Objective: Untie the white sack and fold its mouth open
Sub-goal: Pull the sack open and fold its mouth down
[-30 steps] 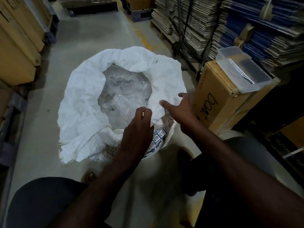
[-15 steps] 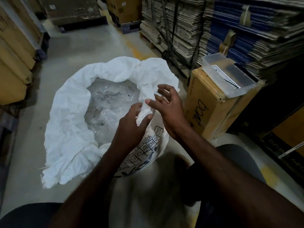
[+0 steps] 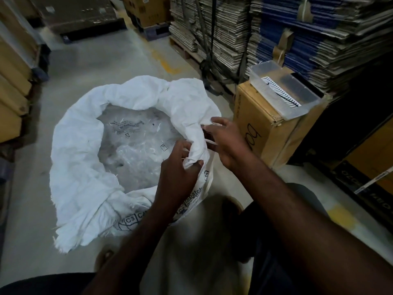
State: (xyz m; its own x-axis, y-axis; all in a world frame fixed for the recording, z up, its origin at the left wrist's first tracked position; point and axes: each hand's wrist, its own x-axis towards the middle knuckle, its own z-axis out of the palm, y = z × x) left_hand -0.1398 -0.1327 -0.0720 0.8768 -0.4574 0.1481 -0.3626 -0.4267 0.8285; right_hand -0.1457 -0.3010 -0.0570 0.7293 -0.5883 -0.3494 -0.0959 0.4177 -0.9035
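Note:
The white woven sack [image 3: 76, 167] stands on the floor with its mouth wide open and its rim rolled outward on the left and far sides. Clear plastic bags [image 3: 136, 150] fill the inside. My left hand [image 3: 178, 173] grips a bunched fold of the rim at the near right side. My right hand [image 3: 225, 141] is just to the right of that fold, fingers curled around the rim cloth from the outside. Black printed letters show on the sack's near wall below my left wrist.
A brown cardboard box [image 3: 270, 133] stands right of the sack, with a clear plastic tray [image 3: 285, 90] on top. Stacks of flattened cartons [image 3: 234, 28] rise behind it. Yellow boxes [image 3: 12, 81] line the left side. Bare concrete floor [image 3: 102, 60] lies beyond the sack.
Both hands came together on the near right part of the rim. The left hand took hold of the bunched cloth and the right hand closed in on it from the right.

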